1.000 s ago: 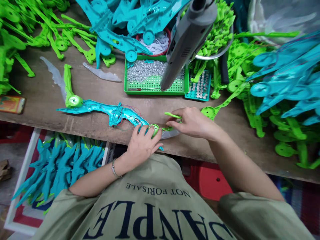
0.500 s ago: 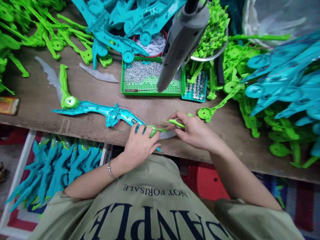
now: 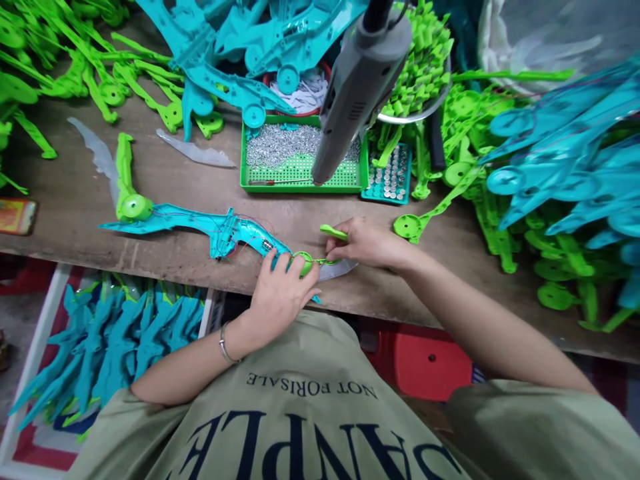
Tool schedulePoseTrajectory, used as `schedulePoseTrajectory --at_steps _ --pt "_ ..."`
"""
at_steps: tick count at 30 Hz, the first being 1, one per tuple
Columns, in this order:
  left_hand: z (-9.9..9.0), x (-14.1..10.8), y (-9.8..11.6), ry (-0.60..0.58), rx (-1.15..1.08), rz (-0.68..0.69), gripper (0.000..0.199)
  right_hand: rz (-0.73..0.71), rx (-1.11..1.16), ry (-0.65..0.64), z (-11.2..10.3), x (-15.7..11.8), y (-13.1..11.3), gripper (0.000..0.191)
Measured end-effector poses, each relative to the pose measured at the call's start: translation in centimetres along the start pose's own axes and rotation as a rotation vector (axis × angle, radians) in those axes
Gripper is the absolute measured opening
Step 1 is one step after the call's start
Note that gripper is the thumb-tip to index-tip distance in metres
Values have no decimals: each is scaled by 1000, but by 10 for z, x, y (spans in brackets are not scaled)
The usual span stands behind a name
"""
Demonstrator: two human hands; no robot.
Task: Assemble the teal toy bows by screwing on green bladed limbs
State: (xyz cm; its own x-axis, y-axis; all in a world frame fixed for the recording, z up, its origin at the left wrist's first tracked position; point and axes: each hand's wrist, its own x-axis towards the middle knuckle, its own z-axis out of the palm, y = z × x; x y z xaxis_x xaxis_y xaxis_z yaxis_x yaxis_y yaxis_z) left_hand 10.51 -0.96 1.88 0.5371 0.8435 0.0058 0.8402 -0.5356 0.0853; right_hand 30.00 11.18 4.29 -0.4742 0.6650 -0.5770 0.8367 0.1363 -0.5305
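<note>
A blue bow-shaped plastic shell (image 3: pixel 193 223) with thin wires lies across the workbench. My left hand (image 3: pixel 280 290) grips its right end, fingers bent over the edge beside a round green plastic part (image 3: pixel 303 262). From that part a thin green arm and a translucent blade-like piece (image 3: pixel 337 269) reach right. Just above them, my right hand (image 3: pixel 367 243) is closed on a small lime-green plastic piece (image 3: pixel 333 232), whose far end points left; the fingers hide the rest. At the shell's left end sits another green arm (image 3: pixel 127 173) with a round base.
A green tray (image 3: pixel 305 189) of small screws stands behind the shell, with a grey power screwdriver (image 3: pixel 357 80) hanging over it. Right of it is a teal tray of small round metal pieces (image 3: pixel 395 177). Blue shells (image 3: pixel 580 160) and green arms (image 3: pixel 85 60) pile up on both sides.
My right hand has moved left with the green piece, closer to the round green part. My left hand keeps its hold on the shell.
</note>
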Motion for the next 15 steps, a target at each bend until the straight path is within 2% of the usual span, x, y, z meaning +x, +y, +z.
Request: schedulePoseTrajectory --at_steps 4,9,15 --pt "1 -1 1 15 -2 -3 40 12 -24 -41 3 3 -4 7" --pt "0 1 0 13 1 -3 40 8 -178 9 6 -2 -8 13" --pt "-1 5 -3 -11 -4 -2 37 -11 -150 -14 5 1 -7 10"
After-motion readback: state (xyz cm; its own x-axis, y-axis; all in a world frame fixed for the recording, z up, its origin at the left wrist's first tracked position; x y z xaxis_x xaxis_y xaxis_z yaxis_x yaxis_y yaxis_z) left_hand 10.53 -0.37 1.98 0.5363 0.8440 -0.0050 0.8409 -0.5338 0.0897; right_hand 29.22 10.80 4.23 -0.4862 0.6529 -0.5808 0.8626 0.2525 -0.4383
